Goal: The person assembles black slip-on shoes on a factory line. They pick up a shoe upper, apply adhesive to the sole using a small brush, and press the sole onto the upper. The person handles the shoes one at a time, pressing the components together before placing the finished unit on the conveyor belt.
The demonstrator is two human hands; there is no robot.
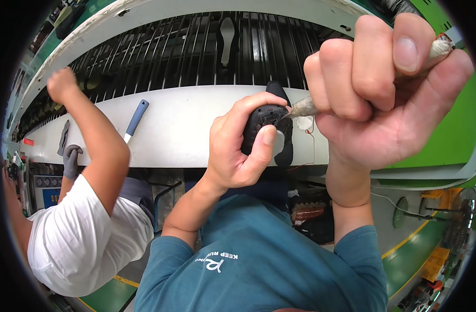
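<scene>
My left hand (pixel 235 143) is wrapped round a small black mesh shoe (pixel 252 127), thumb on the near side and fingers over the far side. A pale piece shows beside the thumb. In my right fist (pixel 375 78) is a tape-wrapped hand tool (pixel 303 107); its thin pointed tip meets the shoe's right side, and its other end sticks out past my thumb. Behind the held shoe, a second black shoe-shaped piece (pixel 285 155) lies on the white ledge, partly hidden. A whitish round bit (pixel 304 123) with a thin reddish thread is close by.
A roller conveyor (pixel 170 52) runs beyond the white ledge (pixel 181 125), carrying a grey-soled shoe piece (pixel 226 41). A blue-handled tool (pixel 137 117) lies left. A co-worker in a white shirt (pixel 87 239) reaches over the ledge, one hand grey-gloved (pixel 71 160). A green surface (pixel 435 135) is right.
</scene>
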